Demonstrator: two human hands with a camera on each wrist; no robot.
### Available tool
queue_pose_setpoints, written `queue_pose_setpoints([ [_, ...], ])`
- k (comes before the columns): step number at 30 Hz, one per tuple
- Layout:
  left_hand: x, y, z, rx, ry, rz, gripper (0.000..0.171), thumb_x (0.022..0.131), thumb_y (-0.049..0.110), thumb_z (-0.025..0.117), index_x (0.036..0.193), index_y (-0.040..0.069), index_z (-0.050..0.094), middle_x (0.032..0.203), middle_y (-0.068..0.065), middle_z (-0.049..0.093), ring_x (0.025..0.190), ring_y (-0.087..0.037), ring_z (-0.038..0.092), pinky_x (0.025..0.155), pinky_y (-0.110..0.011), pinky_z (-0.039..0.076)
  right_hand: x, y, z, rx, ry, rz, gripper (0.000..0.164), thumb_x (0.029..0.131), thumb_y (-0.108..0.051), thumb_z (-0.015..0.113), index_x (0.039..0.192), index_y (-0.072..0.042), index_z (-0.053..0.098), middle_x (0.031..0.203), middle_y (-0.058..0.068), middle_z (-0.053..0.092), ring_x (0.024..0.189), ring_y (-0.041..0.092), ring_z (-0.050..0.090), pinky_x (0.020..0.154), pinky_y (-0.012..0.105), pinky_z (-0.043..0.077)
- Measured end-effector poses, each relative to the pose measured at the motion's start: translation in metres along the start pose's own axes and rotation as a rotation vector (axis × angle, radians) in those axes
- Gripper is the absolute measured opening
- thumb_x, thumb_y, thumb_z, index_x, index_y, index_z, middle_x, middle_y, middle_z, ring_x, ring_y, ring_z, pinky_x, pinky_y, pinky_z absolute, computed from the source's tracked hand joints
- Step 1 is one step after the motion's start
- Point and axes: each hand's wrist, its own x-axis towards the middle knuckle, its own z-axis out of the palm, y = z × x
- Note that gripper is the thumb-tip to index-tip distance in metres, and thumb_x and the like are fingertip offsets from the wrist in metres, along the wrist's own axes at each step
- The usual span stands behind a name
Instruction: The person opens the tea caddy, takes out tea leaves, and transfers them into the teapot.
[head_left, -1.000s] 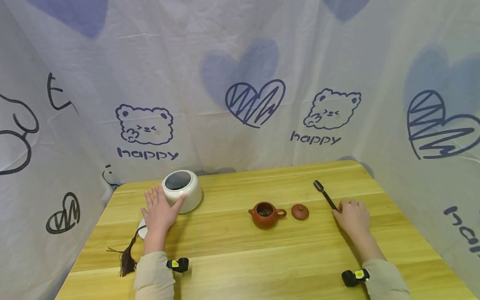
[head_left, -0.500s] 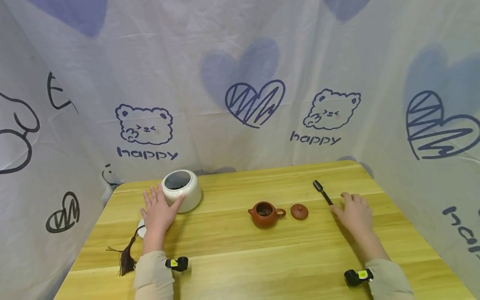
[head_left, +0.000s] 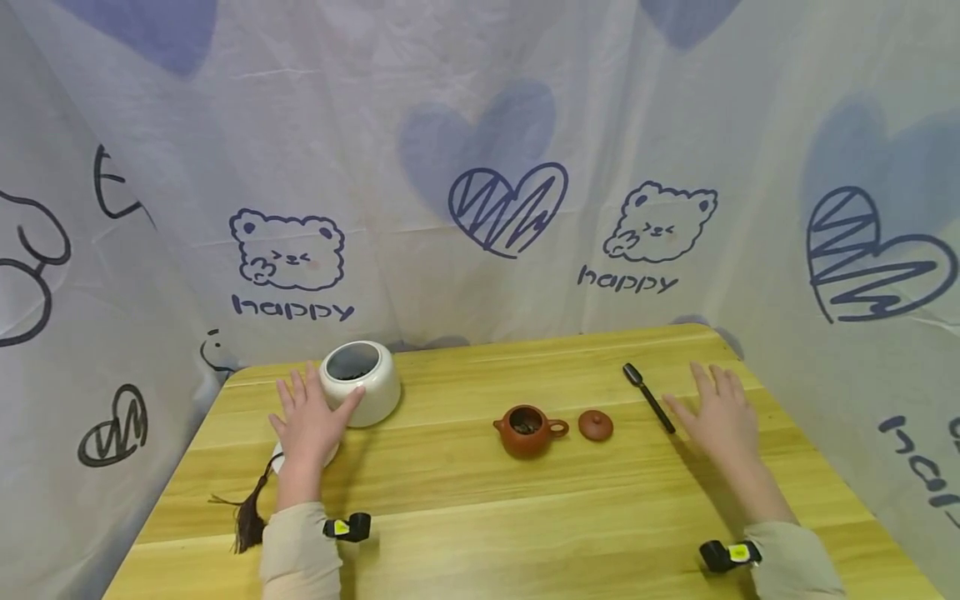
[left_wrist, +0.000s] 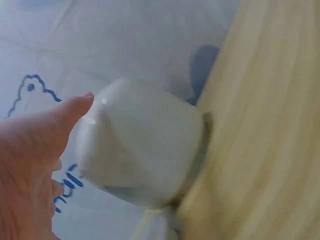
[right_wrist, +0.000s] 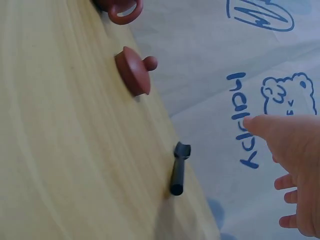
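With its fingers spread, my left hand (head_left: pixel 309 425) is at the near left side of a white jar (head_left: pixel 381 398). Dark bits show inside that jar. In the left wrist view the thumb (left_wrist: pixel 75 107) overlaps the jar's upper edge. My right hand (head_left: pixel 722 423) holds nothing and hovers with spread fingers to the right of a slim black tea scoop (head_left: pixel 651 402). The scoop lies on the table, its bowl pointing to the back. Left of it are a round reddish-brown teapot lid (head_left: pixel 596 427) and an uncovered clay teapot (head_left: pixel 527 443) with dark leaves in it.
Under my left wrist lies a white lid (head_left: pixel 330 456), partly hidden, with a dark tassel (head_left: pixel 250 521) trailing toward the front. The wooden table (head_left: pixel 480 517) meets a printed cloth curtain (head_left: pixel 405 275) at the back, and more curtain stands at both sides.
My right hand has let go of the scoop and moved up and to the right, its fingers spreading. The scoop stays on the table. My left hand has shifted slightly left by the jar.
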Motion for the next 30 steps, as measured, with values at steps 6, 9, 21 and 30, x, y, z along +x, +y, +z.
queue_pose_setpoints([
  [6, -0.005, 0.015, -0.016, 0.018, 0.018, 0.049, 0.109, 0.085, 0.075, 0.048, 0.157, 0.017, -0.008, 0.162, -0.017, -0.016, 0.147, -0.038, -0.026, 0.108, -0.077, -0.008, 0.002, -0.004, -0.009, -0.016, 0.064, -0.034, 0.079, 0.095, -0.056, 0.051, 0.150, -0.003, 0.032, 0.146, 0.035, 0.034, 0.137, 0.055, 0.026, 0.102, 0.075, 0.029],
  [9, -0.011, 0.024, -0.021, 0.034, 0.013, 0.093, 0.108, 0.085, 0.075, 0.049, 0.158, 0.017, -0.004, 0.163, -0.017, -0.013, 0.148, -0.038, -0.023, 0.109, -0.077, -0.007, 0.004, -0.006, -0.013, -0.020, 0.089, -0.067, 0.078, 0.094, -0.055, 0.053, 0.150, -0.004, 0.032, 0.146, 0.034, 0.035, 0.137, 0.054, 0.027, 0.102, 0.075, 0.029],
  [21, -0.038, 0.076, -0.016, 0.094, 0.002, 0.369, 0.103, 0.084, 0.068, 0.059, 0.159, 0.019, 0.007, 0.165, -0.010, -0.005, 0.151, -0.038, -0.011, 0.114, -0.073, -0.001, 0.016, -0.033, -0.030, -0.024, 0.127, -0.203, 0.078, 0.092, -0.053, 0.059, 0.149, -0.007, 0.035, 0.151, 0.028, 0.035, 0.140, 0.049, 0.027, 0.110, 0.068, 0.026],
  [30, -0.052, 0.111, 0.006, 0.100, -0.050, 0.543, 0.101, 0.083, 0.063, 0.064, 0.158, 0.021, 0.012, 0.166, -0.007, 0.002, 0.153, -0.033, -0.005, 0.118, -0.067, 0.003, 0.013, -0.053, -0.016, 0.024, 0.103, -0.302, 0.076, 0.092, -0.050, 0.061, 0.150, -0.009, 0.036, 0.153, 0.024, 0.035, 0.142, 0.046, 0.027, 0.110, 0.067, 0.027],
])
